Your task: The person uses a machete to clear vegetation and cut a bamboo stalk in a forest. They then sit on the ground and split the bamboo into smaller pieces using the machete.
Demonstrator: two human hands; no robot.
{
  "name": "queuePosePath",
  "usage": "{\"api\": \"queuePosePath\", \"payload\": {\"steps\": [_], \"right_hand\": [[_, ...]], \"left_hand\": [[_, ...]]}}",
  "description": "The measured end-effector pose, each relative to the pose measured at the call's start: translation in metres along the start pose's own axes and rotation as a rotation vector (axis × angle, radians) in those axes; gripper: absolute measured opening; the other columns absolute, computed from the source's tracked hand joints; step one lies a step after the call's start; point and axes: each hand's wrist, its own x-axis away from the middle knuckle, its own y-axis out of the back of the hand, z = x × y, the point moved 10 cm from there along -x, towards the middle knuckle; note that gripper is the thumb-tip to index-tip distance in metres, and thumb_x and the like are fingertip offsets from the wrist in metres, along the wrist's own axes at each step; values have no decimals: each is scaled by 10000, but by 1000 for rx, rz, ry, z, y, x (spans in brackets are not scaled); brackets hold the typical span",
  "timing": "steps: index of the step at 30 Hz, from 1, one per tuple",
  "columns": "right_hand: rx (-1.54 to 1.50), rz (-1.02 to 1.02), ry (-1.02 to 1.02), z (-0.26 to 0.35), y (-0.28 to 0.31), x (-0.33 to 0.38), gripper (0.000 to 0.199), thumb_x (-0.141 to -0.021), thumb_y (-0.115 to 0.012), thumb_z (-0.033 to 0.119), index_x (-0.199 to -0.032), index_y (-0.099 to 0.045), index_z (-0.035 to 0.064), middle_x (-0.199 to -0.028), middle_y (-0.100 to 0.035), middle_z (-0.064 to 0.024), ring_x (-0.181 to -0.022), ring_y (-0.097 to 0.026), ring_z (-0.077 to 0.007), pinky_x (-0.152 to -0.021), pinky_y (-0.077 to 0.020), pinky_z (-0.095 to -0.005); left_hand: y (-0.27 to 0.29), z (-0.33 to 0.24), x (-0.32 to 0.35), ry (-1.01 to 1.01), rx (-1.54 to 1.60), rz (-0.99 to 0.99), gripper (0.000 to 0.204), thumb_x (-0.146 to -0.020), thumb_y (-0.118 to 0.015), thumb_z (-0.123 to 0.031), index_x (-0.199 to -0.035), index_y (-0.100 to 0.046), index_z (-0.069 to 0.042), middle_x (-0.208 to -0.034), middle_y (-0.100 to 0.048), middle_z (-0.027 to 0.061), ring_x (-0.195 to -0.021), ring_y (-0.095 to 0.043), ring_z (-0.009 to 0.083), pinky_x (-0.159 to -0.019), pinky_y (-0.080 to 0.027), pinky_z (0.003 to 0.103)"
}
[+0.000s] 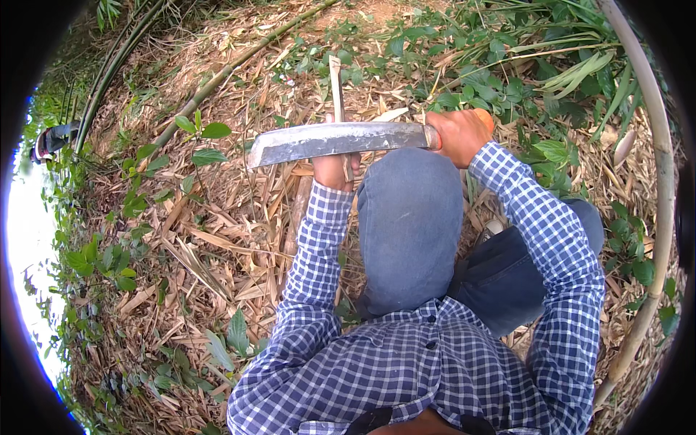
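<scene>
My right hand (458,138) is closed round the orange handle of a machete (333,141). Its long, broad blade lies crosswise in front of my raised knee and points left. Behind the blade, my left hand (332,172) grips a thin, pale split stick (336,87), probably bamboo. The stick stands roughly upright in the picture, its top showing beyond the blade and its lower end by my palm. The blade crosses over the stick and hides much of my left hand's fingers. Whether the edge touches the stick I cannot tell.
Dry leaves and husks (217,246) cover the ground. A bamboo pole (217,80) lies at the far left, and a curved pole (661,159) rises along the right. Green plants (500,87) grow at the far right. A dark shoe-like object (54,141) shows at the left rim.
</scene>
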Motion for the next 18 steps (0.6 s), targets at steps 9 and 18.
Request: {"api": "queuePosePath", "payload": {"steps": [9, 18], "right_hand": [[29, -112, 36, 6, 11, 5, 399, -683, -779, 345, -831, -568, 41, -672, -633, -171, -657, -640, -369, -611, -499, -475], [-31, -112, 17, -8, 8, 8, 358, -707, -743, 337, -862, -588, 54, -685, -632, -180, -666, -631, -375, -618, -490, -464]], "left_hand": [[-2, -16, 67, 46, -44, 45, 385, -1025, -321, -356, -998, -490, -11, -567, -465, 32, -332, -415, 100, -285, -355, 205], [33, -30, 74, -78, -435, -188, 376, -1026, -358, -344, -901, -529, -33, -509, -456, 27, -320, -404, 92, -272, -337, 194]]}}
